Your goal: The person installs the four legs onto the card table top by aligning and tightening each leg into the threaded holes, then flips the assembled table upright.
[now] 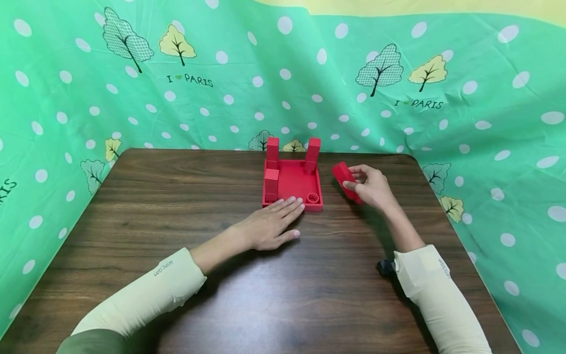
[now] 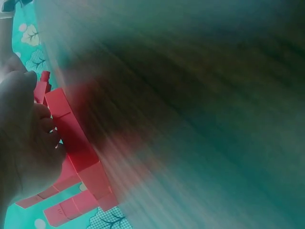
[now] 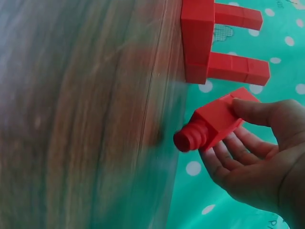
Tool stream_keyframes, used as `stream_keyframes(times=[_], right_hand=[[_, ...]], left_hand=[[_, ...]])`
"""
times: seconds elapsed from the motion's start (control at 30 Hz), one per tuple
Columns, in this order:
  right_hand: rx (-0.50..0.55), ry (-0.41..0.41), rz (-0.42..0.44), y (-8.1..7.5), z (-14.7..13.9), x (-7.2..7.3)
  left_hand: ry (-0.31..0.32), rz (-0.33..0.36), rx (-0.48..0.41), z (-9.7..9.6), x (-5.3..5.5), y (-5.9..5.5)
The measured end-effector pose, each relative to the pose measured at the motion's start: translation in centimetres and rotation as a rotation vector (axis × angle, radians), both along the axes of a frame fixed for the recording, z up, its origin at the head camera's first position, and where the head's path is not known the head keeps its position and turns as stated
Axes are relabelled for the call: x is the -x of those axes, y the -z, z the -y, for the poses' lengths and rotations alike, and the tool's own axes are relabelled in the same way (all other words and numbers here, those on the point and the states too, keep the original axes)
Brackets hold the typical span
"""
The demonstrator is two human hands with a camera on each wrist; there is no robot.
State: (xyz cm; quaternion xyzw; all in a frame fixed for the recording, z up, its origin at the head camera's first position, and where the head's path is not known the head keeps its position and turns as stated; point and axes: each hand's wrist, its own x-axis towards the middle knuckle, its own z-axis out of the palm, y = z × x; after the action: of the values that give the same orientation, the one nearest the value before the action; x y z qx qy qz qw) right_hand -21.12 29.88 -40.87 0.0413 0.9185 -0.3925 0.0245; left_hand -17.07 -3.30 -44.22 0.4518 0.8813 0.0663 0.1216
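Note:
A shallow red square base (image 1: 295,181) lies near the table's far edge. Red square posts stand upright at three of its corners: far left (image 1: 272,150), far right (image 1: 313,150) and near left (image 1: 271,184). At the near right corner is a round socket (image 1: 312,198). My left hand (image 1: 269,228) rests its straight fingers on the base's near rim. To the right of the base, my right hand (image 1: 371,189) pinches a loose red post (image 3: 217,114) between thumb and fingers, tilted and apart from the base. In the right wrist view, its threaded end (image 3: 188,138) points away from the palm.
The dark wooden table (image 1: 177,196) stretches out on all sides of the base. Behind and beside it hangs a green dotted cloth (image 1: 247,59). A small black object (image 1: 385,267) sits at the right sleeve cuff.

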Motion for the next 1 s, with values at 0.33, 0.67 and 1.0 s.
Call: stream_keyframes(times=[0.33, 0.67, 1.0], right_hand=[[0.129, -0.004, -0.133, 0.2, 0.9, -0.4], [0.269, -0.097, -0.213, 0.4, 1.9, -0.6], [0.343, -0.152, -0.25, 0.8, 2.9, -0.6]], left_hand=[[0.007, 0.006, 0.024, -0.2, -0.1, 0.0], [0.014, 0.03, 0.002, 0.1, 0.0, -0.3], [0.013, 0.053, 0.006, 0.1, 0.1, -0.4]])
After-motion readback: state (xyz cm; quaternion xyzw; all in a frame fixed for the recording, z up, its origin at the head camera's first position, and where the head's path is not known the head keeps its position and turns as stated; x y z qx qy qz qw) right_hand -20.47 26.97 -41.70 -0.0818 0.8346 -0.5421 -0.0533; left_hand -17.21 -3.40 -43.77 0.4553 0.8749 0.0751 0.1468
